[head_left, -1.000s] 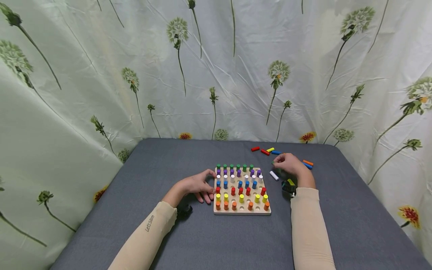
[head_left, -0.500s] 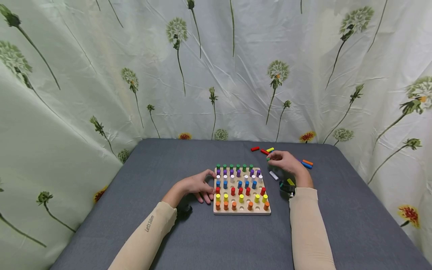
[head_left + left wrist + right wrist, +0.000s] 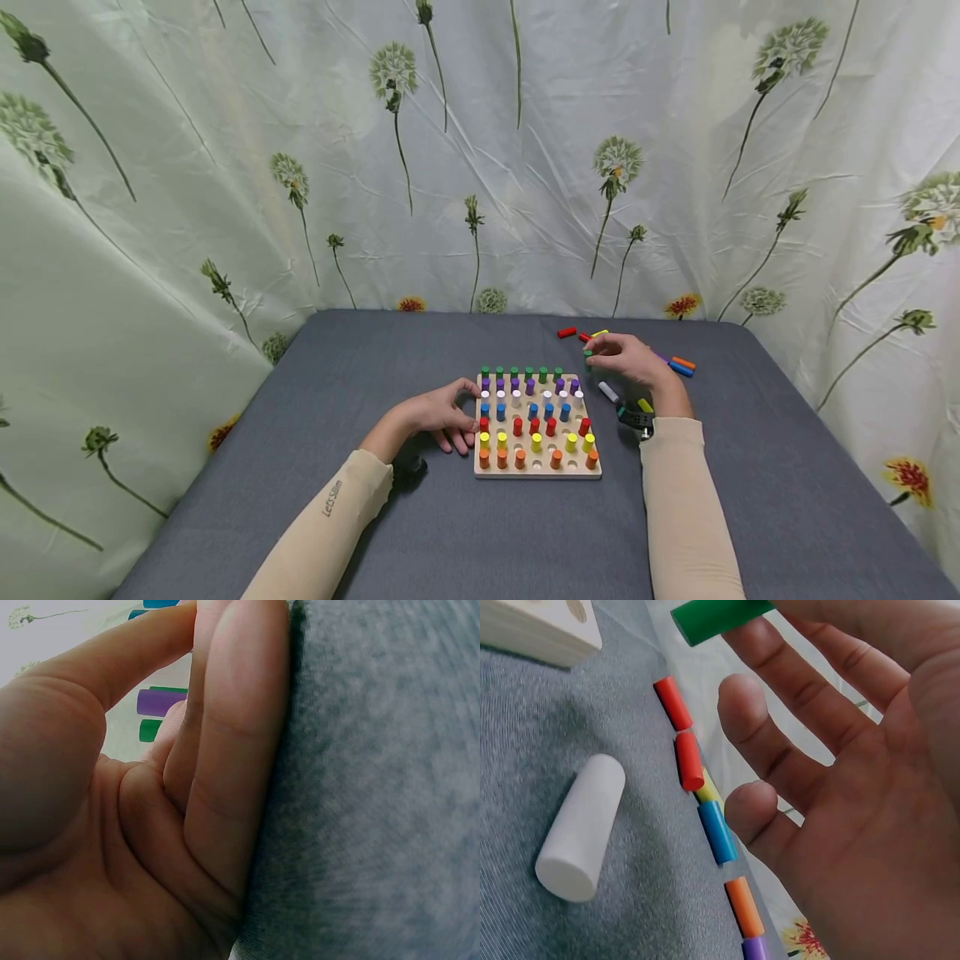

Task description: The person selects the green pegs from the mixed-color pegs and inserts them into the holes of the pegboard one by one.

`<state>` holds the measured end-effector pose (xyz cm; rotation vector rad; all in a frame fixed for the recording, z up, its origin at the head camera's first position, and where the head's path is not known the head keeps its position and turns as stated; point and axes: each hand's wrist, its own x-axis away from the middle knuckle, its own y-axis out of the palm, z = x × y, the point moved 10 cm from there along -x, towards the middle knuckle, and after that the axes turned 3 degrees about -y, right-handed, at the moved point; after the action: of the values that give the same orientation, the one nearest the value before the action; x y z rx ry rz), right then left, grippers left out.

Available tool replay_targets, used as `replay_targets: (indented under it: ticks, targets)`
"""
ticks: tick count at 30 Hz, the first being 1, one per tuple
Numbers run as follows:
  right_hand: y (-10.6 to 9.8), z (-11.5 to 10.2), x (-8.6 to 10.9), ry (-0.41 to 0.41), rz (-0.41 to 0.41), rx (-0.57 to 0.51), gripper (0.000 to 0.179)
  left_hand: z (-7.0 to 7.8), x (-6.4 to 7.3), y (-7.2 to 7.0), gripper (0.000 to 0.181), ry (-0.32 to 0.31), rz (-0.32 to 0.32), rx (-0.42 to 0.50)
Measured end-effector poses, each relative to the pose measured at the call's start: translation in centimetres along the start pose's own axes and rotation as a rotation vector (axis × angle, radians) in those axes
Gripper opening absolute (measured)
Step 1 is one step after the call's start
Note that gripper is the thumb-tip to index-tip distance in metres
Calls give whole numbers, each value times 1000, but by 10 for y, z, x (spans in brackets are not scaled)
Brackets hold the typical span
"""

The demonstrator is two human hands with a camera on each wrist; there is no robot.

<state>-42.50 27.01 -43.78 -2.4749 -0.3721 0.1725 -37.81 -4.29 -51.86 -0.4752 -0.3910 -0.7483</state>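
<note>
The left hand [image 3: 438, 414] rests at the left side of a wooden pegboard [image 3: 537, 476], its fingers touching the edge. In the left wrist view the fingers [image 3: 240, 727] lie long against the grey cloth, with purple and green pegs visible behind them. Behind the board's back right corner, the right hand [image 3: 630, 362] pinches a green peg [image 3: 716, 619] between thumb and fingertip, raised over the table. The other right fingers are spread loosely. Rows of green, purple, white, blue, red, yellow and orange pegs stand in the board, with some bare holes among them.
A white peg [image 3: 581, 829] lies on the cloth right of the board. Toward the back right lie red pegs [image 3: 673, 703], a yellow one, blue ones [image 3: 681, 367] and an orange peg [image 3: 684, 362]. Another yellow peg [image 3: 645, 405] is beside the right wrist. A floral curtain [image 3: 540, 208] hangs behind.
The right hand has moved left toward the board's back right corner with the green peg, which now hangs nearly upright. The left hand stays at the board's left edge.
</note>
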Motion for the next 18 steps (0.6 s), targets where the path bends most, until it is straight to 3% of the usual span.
replay_targets:
  ticks: [12, 18]
  targets:
    - [14, -5, -5, -45, -46, -68, 33, -1, -1, 0, 56, 2, 0, 0]
    - [22, 1, -9, -2, -90, -64, 34, 0, 1, 0, 57, 4, 1, 1]
